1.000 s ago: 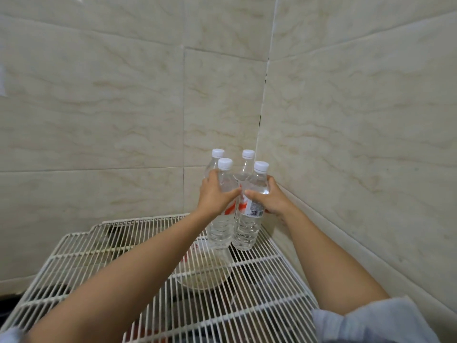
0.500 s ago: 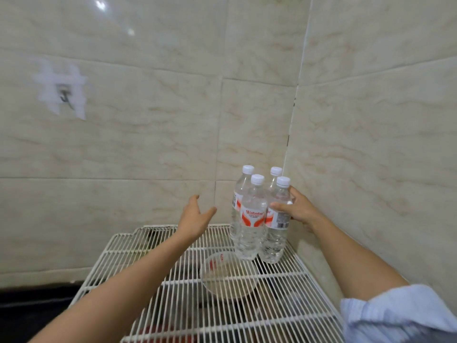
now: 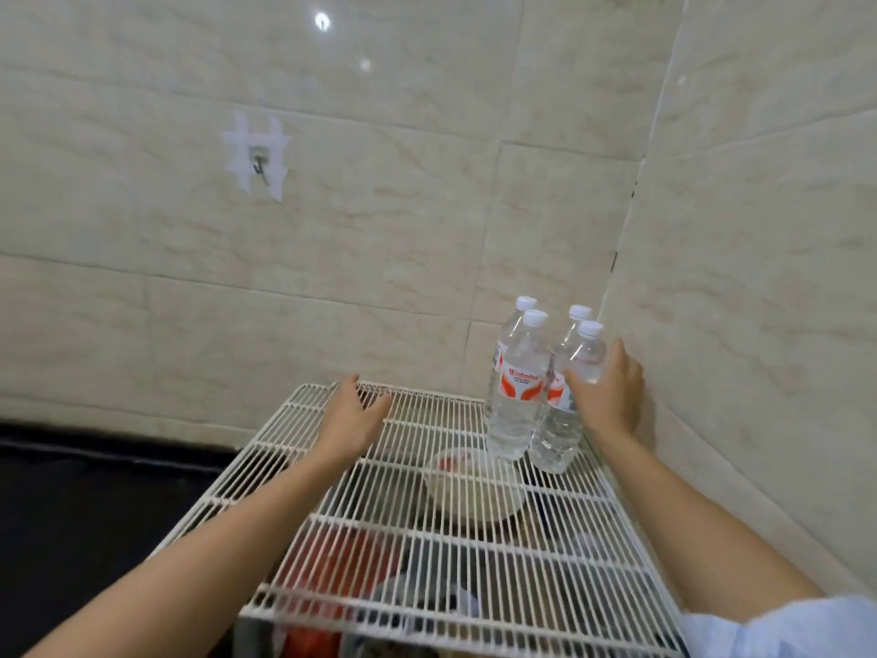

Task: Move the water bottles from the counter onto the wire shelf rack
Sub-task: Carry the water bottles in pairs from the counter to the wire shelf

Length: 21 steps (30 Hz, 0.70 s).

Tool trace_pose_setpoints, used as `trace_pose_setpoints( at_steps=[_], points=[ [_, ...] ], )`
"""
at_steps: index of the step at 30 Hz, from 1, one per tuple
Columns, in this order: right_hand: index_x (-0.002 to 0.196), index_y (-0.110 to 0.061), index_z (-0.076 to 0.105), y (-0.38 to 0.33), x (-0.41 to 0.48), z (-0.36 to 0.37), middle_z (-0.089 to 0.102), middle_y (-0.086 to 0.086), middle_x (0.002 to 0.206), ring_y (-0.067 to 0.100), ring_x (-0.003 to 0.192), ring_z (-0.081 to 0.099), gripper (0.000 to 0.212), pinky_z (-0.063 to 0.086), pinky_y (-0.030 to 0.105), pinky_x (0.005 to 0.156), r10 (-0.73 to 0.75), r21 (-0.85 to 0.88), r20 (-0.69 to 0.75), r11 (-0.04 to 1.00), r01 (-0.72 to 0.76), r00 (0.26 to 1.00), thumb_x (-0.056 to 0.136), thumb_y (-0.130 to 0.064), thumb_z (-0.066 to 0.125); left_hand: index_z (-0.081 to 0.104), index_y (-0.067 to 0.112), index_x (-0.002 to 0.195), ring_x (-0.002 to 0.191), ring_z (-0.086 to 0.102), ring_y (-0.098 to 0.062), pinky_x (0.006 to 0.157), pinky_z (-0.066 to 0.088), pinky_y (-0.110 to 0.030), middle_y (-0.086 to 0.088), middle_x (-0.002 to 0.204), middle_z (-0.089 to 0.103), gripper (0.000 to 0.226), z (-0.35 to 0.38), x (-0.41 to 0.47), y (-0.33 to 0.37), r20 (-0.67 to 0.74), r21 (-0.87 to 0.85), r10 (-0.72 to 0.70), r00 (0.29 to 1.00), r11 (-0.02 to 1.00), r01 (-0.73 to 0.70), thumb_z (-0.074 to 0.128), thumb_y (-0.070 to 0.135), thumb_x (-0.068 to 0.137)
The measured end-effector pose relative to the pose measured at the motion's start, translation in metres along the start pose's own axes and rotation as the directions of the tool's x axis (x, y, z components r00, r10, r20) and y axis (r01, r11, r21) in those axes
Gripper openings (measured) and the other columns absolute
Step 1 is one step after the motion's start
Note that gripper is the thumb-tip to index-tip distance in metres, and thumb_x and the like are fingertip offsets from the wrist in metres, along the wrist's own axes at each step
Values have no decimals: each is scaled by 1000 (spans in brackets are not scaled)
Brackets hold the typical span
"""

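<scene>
Several clear water bottles (image 3: 519, 396) with white caps and red-and-white labels stand upright in a tight cluster at the far right corner of the white wire shelf rack (image 3: 427, 553). My right hand (image 3: 610, 396) is spread just right of the front right bottle (image 3: 560, 410), its thumb close to or touching the label, fingers apart and not wrapped around it. My left hand (image 3: 349, 415) hovers open over the rack's far edge, well left of the bottles, holding nothing.
Tiled walls meet in a corner right behind the bottles. A white bowl (image 3: 474, 486) and red and dark items lie under the wire shelf. A metal hook (image 3: 258, 166) is taped to the back wall. A dark counter (image 3: 95, 505) lies left of the rack.
Both hands have come off the bottles: the left drew away to the left, and the right loosened its grip and opened beside them. The view has shifted left.
</scene>
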State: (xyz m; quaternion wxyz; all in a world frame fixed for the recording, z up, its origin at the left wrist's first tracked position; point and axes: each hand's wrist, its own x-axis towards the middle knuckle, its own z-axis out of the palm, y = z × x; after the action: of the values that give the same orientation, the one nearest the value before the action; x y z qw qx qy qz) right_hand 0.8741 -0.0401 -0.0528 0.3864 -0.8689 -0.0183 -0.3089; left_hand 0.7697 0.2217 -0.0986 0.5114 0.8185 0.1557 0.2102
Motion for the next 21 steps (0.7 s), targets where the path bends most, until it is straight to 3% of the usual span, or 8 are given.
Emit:
trace_pose_setpoints(
  at_steps=[2,5,7,11,14,21],
  points=[
    [138,-11,30,-9,-27,8,34,22,142,36,130,32,69,31,46,105,-162,-57,-17,985,161,987,80,-29,63,21,6,142,136,31,-32,112,28,-45,-18,149,30,66,-7,-20,-12,-35,57,0,999,998,2,53,30,90],
    [140,-14,27,-29,-65,27,29,18,146,33,134,27,68,26,46,109,-338,-64,158,934,351,928,82,-32,59,21,10,143,137,29,-32,112,27,-47,-16,150,29,67,-26,-47,-27,-85,208,-4,996,978,22,52,35,90],
    [141,-15,24,-45,-88,43,26,16,147,30,137,22,69,24,44,111,-412,-25,284,899,436,866,84,-36,57,20,12,144,135,31,-34,110,28,-47,-19,148,29,67,-47,-60,-37,-111,325,-2,994,945,38,49,38,89],
    [141,-15,23,-87,-133,71,26,14,148,28,137,22,68,23,42,111,-523,83,406,838,540,749,86,-40,53,22,15,143,132,31,-35,105,30,-49,-18,144,34,66,-104,-81,-56,-219,421,-30,975,899,122,47,43,89],
    [141,-16,24,-124,-168,88,28,13,147,28,136,25,67,25,41,110,-620,130,468,753,645,630,86,-40,53,23,16,142,130,32,-35,102,31,-49,-17,144,34,64,-151,-102,-75,-331,442,-59,942,872,210,47,42,89],
    [142,-19,24,-232,-272,124,23,17,149,32,133,31,67,26,41,108,-803,304,537,469,829,257,86,-42,52,25,16,140,127,35,-35,98,34,-48,-16,139,38,61,-281,-178,-125,-552,372,-172,816,825,426,49,39,89]
  ],
)
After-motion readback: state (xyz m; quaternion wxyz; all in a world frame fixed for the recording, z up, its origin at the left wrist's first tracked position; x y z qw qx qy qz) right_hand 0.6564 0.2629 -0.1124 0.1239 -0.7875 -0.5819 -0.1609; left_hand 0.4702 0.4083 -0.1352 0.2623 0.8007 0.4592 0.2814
